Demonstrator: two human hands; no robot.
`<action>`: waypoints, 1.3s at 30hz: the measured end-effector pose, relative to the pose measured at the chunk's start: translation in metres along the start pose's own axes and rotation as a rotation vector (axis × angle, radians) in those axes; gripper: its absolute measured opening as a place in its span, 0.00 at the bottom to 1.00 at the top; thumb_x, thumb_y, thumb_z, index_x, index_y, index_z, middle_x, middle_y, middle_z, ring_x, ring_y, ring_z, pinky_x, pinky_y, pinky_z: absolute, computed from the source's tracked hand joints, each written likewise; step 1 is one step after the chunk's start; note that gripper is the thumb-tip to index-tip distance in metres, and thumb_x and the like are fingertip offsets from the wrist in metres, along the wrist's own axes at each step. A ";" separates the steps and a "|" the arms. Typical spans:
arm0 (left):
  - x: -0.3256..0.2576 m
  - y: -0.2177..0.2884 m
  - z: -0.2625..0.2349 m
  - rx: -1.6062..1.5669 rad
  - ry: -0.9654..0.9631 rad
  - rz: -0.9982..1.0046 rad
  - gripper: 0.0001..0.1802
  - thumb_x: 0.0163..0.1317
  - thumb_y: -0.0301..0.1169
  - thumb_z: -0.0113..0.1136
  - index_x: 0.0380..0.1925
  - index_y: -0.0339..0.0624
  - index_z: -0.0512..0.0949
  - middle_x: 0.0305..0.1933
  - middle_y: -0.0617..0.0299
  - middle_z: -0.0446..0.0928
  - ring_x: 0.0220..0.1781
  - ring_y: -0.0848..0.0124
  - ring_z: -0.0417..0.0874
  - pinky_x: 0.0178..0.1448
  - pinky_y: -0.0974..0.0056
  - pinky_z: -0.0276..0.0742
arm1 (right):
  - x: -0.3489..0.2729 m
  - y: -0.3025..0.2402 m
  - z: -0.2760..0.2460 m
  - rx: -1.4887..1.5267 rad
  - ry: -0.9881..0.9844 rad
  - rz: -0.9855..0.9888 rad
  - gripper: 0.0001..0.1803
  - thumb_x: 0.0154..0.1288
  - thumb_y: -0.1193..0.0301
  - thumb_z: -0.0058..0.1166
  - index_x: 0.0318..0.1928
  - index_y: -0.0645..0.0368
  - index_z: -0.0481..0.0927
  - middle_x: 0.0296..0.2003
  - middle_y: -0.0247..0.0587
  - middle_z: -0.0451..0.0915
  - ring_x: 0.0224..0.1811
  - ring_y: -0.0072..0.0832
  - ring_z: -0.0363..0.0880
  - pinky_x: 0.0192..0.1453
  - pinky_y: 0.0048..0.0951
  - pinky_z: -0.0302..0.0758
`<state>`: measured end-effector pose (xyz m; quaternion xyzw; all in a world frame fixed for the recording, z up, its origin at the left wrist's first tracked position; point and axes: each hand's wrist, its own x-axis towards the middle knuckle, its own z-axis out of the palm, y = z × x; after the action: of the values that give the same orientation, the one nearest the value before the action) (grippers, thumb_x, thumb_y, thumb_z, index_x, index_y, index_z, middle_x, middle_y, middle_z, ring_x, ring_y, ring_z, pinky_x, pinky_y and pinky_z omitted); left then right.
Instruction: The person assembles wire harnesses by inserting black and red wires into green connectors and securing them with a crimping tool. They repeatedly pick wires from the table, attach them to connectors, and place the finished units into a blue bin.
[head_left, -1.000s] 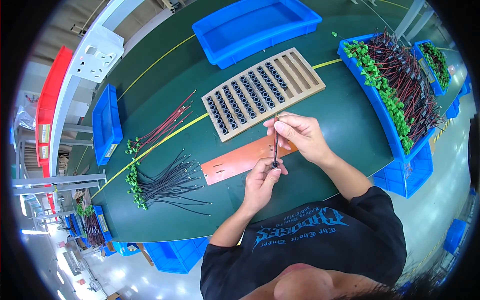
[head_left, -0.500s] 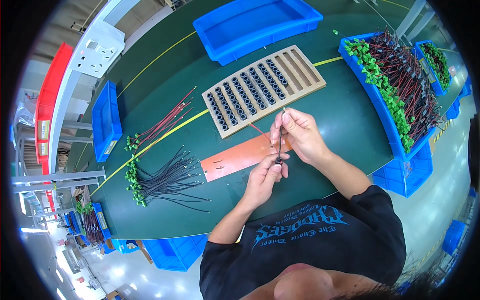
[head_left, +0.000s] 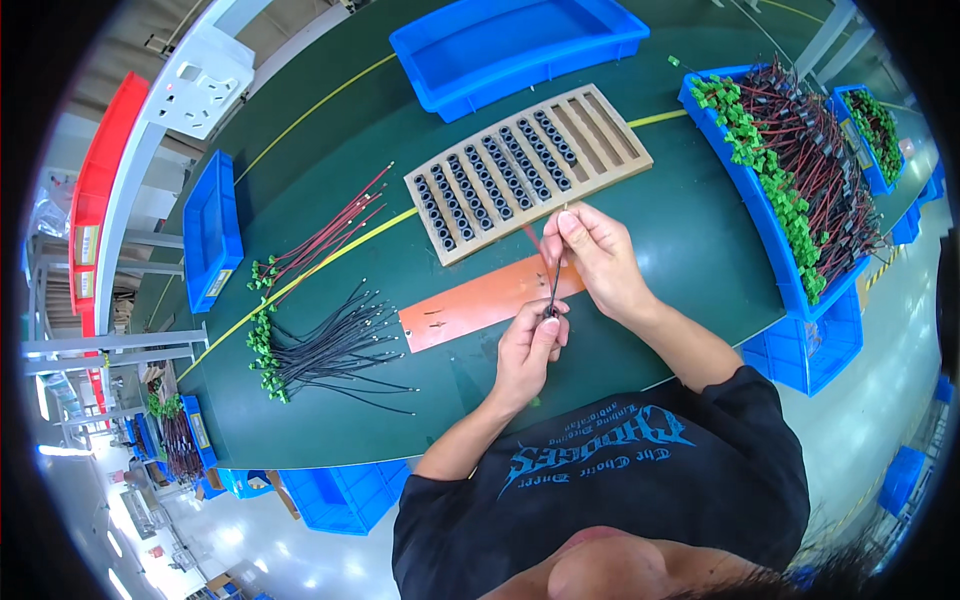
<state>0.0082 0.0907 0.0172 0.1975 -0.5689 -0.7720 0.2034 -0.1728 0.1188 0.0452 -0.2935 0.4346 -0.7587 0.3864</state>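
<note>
I've got open counter (head_left: pixel 705 250) between the right hand (head_left: pixel 603 262) and the filled blue bin (head_left: pixel 738 185); wooden tray (head_left: pixel 641 155) sits close beyond the fingertips, near edge runs by the shirt (head_left: pixel 700 490). Green top, orange strip (head_left: pixel 470 306) flat on it, partly behind the right hand; shiny floor (head_left: pixel 325 565) below. Left hand (head_left: pixel 527 348) grip pinches the small black part (head_left: pixel 550 312), right pinches the black wire's (head_left: pixel 556 284) upper end, above the counter. Red wire (head_left: pixel 532 238) now splays trayward; a second ago it ran alongside the black.
</note>
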 end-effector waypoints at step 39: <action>0.004 0.027 -0.015 0.988 -0.148 0.677 0.21 0.72 0.41 0.62 0.56 0.36 0.80 0.55 0.49 0.81 0.58 0.53 0.81 0.61 0.52 0.73 | -0.078 -0.207 -0.102 -0.686 0.335 -0.177 0.16 0.79 0.62 0.53 0.38 0.62 0.85 0.31 0.35 0.86 0.18 0.18 0.80 0.21 0.20 0.76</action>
<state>0.0156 0.0694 0.0382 0.0224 -0.9041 -0.3205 0.2818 -0.2794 0.2954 0.1741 -0.3140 0.6931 -0.6372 0.1225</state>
